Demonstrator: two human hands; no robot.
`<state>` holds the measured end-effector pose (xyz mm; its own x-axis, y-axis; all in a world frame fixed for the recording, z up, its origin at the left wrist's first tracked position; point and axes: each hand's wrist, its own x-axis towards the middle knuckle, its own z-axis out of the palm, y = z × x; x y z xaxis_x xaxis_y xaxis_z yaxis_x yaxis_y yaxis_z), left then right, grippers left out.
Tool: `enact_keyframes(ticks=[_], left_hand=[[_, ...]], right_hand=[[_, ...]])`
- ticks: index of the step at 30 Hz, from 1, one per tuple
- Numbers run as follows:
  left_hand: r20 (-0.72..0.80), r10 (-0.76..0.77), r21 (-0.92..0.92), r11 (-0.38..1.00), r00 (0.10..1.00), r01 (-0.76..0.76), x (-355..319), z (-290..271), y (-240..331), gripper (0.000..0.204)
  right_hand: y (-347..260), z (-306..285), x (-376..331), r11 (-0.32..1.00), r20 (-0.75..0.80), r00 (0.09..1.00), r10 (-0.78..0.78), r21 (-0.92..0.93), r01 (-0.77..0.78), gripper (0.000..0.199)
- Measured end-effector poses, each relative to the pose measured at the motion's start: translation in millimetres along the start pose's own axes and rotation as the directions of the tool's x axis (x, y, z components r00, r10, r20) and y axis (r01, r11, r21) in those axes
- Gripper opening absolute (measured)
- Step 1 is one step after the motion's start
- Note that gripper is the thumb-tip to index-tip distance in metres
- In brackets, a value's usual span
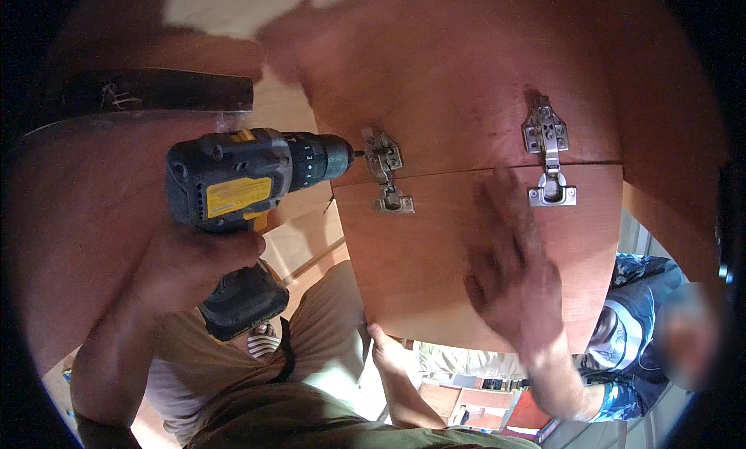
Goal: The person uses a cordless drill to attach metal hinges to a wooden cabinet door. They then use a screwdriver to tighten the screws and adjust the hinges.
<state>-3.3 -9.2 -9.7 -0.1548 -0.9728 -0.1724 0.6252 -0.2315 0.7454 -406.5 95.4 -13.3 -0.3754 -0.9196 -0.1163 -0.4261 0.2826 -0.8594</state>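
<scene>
Two silver metal cabinet hinges join reddish-brown wooden panels: the left hinge (385, 173) meets the bit of a dark grey cordless drill (249, 177), gripped shut-fisted by the left hand (206, 266), while the right hand (517, 282) lies flat and open on the lower wooden door panel (435, 270). Should the bit slip off the screw, it could gouge the wood (another person's hand (386, 348) steadies the panel's lower edge). One yellow rectangular label sits on the drill's side.

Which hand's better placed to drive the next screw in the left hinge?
Likely left: the left hand grips the drill, its bit at the left hinge. The right hand lies flat on the door panel.
</scene>
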Motion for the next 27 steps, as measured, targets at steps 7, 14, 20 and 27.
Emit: enact_keyframes(ticks=[7, 14, 20, 27], left_hand=[[-0.021, -0.076, 0.089, 0.993, 0.997, 0.077, 1.0, -7.7, -4.6, 0.032], [-0.082, -0.087, 0.146, 0.984, 0.993, 0.098, -2.2, -3.7, 5.3, 0.036], [-0.063, -0.058, -0.079, 0.996, 0.996, 0.052, -1.6, 1.9, 7.8, 0.038], [-0.058, -0.156, 0.023, 0.987, 0.986, 0.158, -1.7, 0.6, 12.3, 0.039]], right_hand=[[-14.8, 10.0, -0.8, 0.991, -0.012, 0.992, -0.126, 0.046, 0.127, 0.023], [-3.1, -3.7, 5.7, 0.997, 0.005, 0.999, 0.035, 0.069, -0.035, 0.028], [-1.6, -6.6, 4.6, 0.999, 0.009, 1.000, 0.010, -0.042, -0.010, 0.026], [14.6, -11.9, 7.4, 0.999, 0.005, 0.999, -0.049, -0.020, 0.049, 0.023]])
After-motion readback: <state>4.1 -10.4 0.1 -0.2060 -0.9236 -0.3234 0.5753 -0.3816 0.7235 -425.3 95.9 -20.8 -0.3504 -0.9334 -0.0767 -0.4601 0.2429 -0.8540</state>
